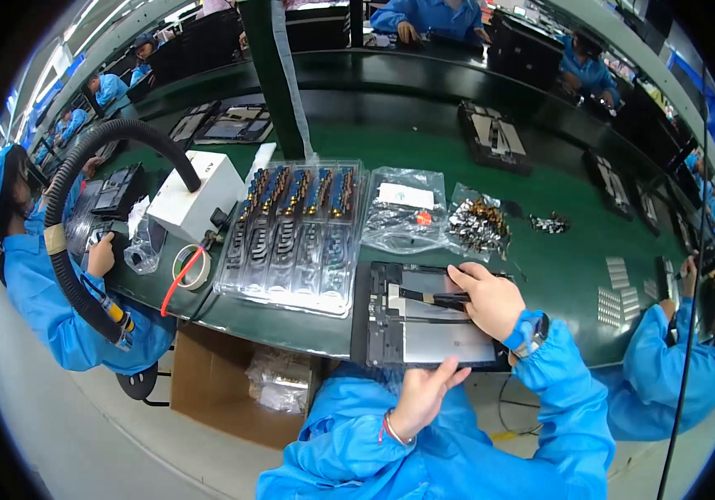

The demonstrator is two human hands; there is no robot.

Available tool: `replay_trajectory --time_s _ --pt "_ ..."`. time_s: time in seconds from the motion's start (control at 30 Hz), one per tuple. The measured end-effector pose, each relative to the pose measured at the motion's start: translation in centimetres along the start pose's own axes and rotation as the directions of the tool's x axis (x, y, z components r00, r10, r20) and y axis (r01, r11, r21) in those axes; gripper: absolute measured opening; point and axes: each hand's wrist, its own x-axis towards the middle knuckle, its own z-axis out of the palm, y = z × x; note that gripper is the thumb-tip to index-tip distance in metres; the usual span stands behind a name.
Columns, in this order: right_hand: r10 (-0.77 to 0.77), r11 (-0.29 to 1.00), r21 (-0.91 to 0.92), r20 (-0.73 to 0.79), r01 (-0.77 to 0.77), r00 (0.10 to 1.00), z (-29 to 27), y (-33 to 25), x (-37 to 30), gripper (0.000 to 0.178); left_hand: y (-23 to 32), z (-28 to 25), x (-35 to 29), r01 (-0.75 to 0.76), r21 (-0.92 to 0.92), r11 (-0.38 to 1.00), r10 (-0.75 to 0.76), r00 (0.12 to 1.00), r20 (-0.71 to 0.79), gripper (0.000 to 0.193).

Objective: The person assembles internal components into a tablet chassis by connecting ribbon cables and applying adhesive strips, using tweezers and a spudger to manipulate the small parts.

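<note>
- The opened flat device (424, 312) is laid on the green bench (566, 260), directly in front of the person, its near side set at the bench edge; its inside, with a silver panel (441, 343) and black boards, is exposed.
- By the right hand (495, 302), closed to a narrow grip, a slim dark tool (432, 297), probably tweezers, is held above the device and pointed leftward; whether anything is pinched in its tips cannot be told.
- The left hand (424, 398) is opened, fingers extended, at the device's near edge; whether the edge is touched or merely neared cannot be told.
- The step in hand is judged to be fine work inside the device, around the spot reached by the tool's tips, left of the silver panel.
- For the next move, a light, exact placing of the tips seems to be called for, with the frame steadied by the left hand so that no sliding is allowed.
- Small parts are stored within reach: a clear tray (284, 300) of sorted pieces is set to the left, and a clear bag (478, 223) of metallic pieces is laid beyond the device.
</note>
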Motion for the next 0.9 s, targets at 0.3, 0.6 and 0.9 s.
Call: replay_trajectory --time_s 0.3,0.6,0.9 --pt "-0.045 0.993 -0.114 -0.176 0.025 0.983 1.2 0.2 -1.1 0.05 9.0 -6.0 -3.0 -0.173 0.979 0.11 0.086 0.983 0.164 0.023" --pt "0.532 0.644 0.674 -0.052 -0.363 0.845 2.9 1.3 -9.8 0.044 9.8 -6.1 -2.4 -0.135 0.984 -0.117 0.4 0.9 0.171 0.049" --pt "0.615 -0.178 0.978 0.023 0.111 0.789 -3.0 5.6 -4.4 0.036 14.0 -0.3 -4.8 -0.494 0.809 0.318 0.445 0.831 0.332 0.058"
